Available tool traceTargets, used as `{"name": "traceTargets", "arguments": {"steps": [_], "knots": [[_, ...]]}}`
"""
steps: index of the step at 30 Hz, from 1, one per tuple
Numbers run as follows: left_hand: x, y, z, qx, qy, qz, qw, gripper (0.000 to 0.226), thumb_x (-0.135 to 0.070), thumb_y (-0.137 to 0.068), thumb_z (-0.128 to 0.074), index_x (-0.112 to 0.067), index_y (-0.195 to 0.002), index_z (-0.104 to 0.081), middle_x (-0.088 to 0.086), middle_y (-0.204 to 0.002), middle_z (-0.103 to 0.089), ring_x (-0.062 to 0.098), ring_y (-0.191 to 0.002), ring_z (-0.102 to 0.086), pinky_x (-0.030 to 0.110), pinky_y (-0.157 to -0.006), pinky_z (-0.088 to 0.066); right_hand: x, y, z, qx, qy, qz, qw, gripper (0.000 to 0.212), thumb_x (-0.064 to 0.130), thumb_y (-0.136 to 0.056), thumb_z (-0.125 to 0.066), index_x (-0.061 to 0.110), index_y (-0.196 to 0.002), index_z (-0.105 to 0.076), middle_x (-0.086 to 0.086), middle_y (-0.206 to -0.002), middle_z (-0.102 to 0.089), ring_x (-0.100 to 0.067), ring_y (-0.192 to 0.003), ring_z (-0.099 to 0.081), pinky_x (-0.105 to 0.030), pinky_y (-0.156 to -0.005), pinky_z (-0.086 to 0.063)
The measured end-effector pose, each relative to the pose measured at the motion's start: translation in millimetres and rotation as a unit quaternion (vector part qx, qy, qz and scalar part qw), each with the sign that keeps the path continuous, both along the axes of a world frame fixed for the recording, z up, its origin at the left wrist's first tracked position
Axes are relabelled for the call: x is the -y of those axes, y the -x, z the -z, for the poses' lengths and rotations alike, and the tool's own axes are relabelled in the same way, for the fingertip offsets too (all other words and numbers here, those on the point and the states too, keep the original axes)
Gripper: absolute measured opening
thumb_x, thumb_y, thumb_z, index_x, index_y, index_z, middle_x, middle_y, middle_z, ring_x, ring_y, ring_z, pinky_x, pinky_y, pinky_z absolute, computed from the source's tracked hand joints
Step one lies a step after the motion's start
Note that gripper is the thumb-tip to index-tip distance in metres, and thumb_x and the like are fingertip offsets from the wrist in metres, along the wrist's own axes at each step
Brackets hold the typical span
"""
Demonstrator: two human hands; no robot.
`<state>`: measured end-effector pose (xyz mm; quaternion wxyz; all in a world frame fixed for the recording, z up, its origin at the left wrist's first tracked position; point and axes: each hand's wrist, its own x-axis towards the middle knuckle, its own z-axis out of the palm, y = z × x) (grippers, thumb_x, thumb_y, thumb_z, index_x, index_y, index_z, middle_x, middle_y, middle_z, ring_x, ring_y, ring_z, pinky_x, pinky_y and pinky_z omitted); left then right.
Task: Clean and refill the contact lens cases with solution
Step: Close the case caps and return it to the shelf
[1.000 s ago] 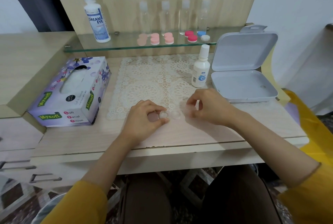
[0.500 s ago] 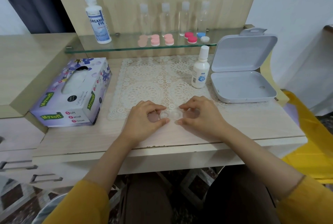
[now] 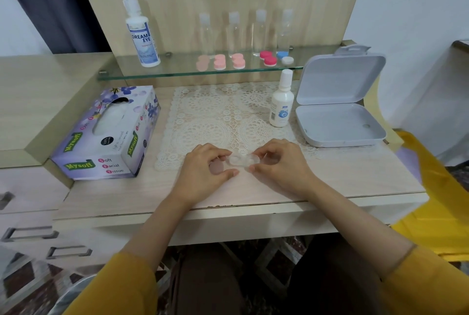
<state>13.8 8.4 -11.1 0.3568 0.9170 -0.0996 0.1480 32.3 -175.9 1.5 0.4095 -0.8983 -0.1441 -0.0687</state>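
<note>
Change since a second ago: right hand, then a little off to the right, now meets the clear, twin-well plastic lens case; left hand has kept its place at the other end; nothing else on the desk has shifted.

Grip: we see the left thumb and forefinger curled round the left end of the lens case, and the right thumb and forefinger pinching its right end; the remaining fingers of both hands are loosely curled.

Position: lens case lies low on the pale wooden desk, at the near edge of the cream lace mat, between the two hands.

Hard to make out: lens case is transparent and blurred, so we cannot tell whether its wells are capped or hold liquid; both ends are covered by fingers; a pinkish patch under the left palm cannot be identified.

Axis: long axis runs left to right, roughly parallel to the desk's front edge; case lies flat.

Also present: purple floral tissue box at left; small white dropper bottle upright on the mat; open grey-white hinged plastic box at right; glass shelf bearing a tall white solution bottle, four clear bottles, and pink, red, blue and white round cases.
</note>
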Motion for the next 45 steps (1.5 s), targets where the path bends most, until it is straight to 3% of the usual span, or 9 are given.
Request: {"name": "traceTargets", "arguments": {"steps": [6, 8, 11, 15, 19, 28, 32, 36, 45], "knots": [[0.4, -1.1, 0.5, -0.013, 0.003, -0.005, 1.0, 0.027, -0.035, -0.076, -0.073, -0.022, -0.099, -0.069, -0.009, -0.086, -0.059, 0.01, -0.087, -0.054, 0.028, -0.085, -0.044, 24.4, -0.8, -20.2, -0.024, -0.07, 0.044, 0.996, 0.015, 0.019, -0.07, -0.078, 0.019, -0.082, -0.068, 0.012, -0.075, -0.061, 0.003, -0.072, -0.053, -0.002, -0.066, -0.037], [3.4, -4.5, -3.7, -0.028, -0.005, -0.021, 0.999, 0.024, -0.035, -0.082, -0.066, -0.021, -0.101, -0.069, -0.008, -0.09, -0.06, 0.012, -0.09, -0.055, 0.029, -0.087, -0.043, 37.5, -4.5, -27.0, -0.018, -0.088, 0.073, 0.993, 0.017, 0.016, -0.069, -0.078, 0.016, -0.083, -0.069, 0.006, -0.075, -0.064, -0.004, -0.071, -0.057, -0.004, -0.065, -0.04], [16.2, -11.8, -11.1, -0.004, -0.12, -0.045, 0.992, 0.03, -0.039, -0.088, -0.056, -0.02, -0.109, -0.066, -0.004, -0.105, -0.061, 0.016, -0.106, -0.05, 0.031, -0.093, -0.028, 63.5, -10.4, -37.9, -0.002, -0.101, 0.135, 0.986, 0.02, 0.014, -0.069, -0.078, 0.01, -0.087, -0.069, -0.005, -0.078, -0.067, -0.013, -0.07, -0.061, -0.014, -0.066, -0.047], [49.6, -16.6, -16.5, 0.037, -0.159, -0.003, 0.987, 0.032, -0.038, -0.09, -0.053, -0.019, -0.114, -0.064, -0.002, -0.114, -0.059, 0.018, -0.112, -0.046, 0.029, -0.093, -0.022, 100.9, -16.7, -47.7, 0.028, -0.067, 0.217, 0.974, 0.018, 0.014, -0.07, -0.076, 0.012, -0.085, -0.066, 0.001, -0.07, -0.061, -0.008, -0.063, -0.056, -0.016, -0.065, -0.044], [80.1, -21.4, -6.7, 0.01, -0.164, 0.049, 0.985, 0.036, -0.039, -0.091, -0.051, -0.02, -0.12, -0.06, -0.004, -0.123, -0.055, 0.017, -0.117, -0.042, 0.028, -0.096, -0.025, 128.3, -25.1, -46.4, 0.071, -0.006, 0.257, 0.964, 0.018, 0.013, -0.07, -0.072, 0.011, -0.087, -0.067, 0.002, -0.068, -0.062, -0.012, -0.065, -0.056, -0.023, -0.071, -0.044], [83.8, -21.2, 9.4, 0.004, -0.149, 0.063, 0.987, 0.043, -0.046, -0.092, -0.045, -0.022, -0.125, -0.056, -0.007, -0.132, -0.049, 0.014, -0.123, -0.036, 0.03, -0.102, -0.024, 141.0, -46.6, -40.2, 0.141, 0.193, 0.199, 0.95, 0.026, 0.006, -0.074, -0.065, 0.008, -0.101, -0.064, -0.004, -0.088, -0.065, -0.026, -0.086, -0.053, -0.031, -0.069, -0.038], [82.0, -21.9, 11.7, 0.002, -0.142, 0.068, 0.987, 0.042, -0.046, -0.092, -0.045, -0.023, -0.125, -0.056, -0.008, -0.133, -0.049, 0.013, -0.123, -0.035, 0.029, -0.103, -0.024, 138.0, -53.4, -34.3, 0.273, 0.281, 0.148, 0.908, 0.033, -0.009, -0.053, -0.071, 0.002, -0.083, -0.066, -0.014, -0.069, -0.064, -0.035, -0.065, -0.054, -0.034, -0.057, -0.041], [81.5, -22.0, 11.5, 0.005, -0.137, 0.069, 0.988, 0.039, -0.041, -0.092, -0.048, -0.022, -0.125, -0.056, -0.008, -0.132, -0.049, 0.012, -0.123, -0.035, 0.028, -0.102, -0.024, 137.9, -56.0, -28.7, 0.307, 0.31, 0.13, 0.89, 0.04, -0.013, -0.043, -0.074, 0.004, -0.078, -0.066, -0.012, -0.065, -0.061, -0.034, -0.057, -0.055, -0.034, -0.053, -0.044], [81.4, -22.8, 12.4, 0.004, -0.13, 0.069, 0.989, 0.041, -0.044, -0.091, -0.046, -0.022, -0.124, -0.057, -0.008, -0.132, -0.05, 0.013, -0.123, -0.036, 0.029, -0.103, -0.024, 142.6, -53.8, -25.7, 0.321, 0.301, 0.131, 0.888, 0.042, -0.015, -0.044, -0.073, 0.006, -0.08, -0.067, -0.01, -0.067, -0.062, -0.031, -0.056, -0.054, -0.032, -0.056, -0.043]]}}
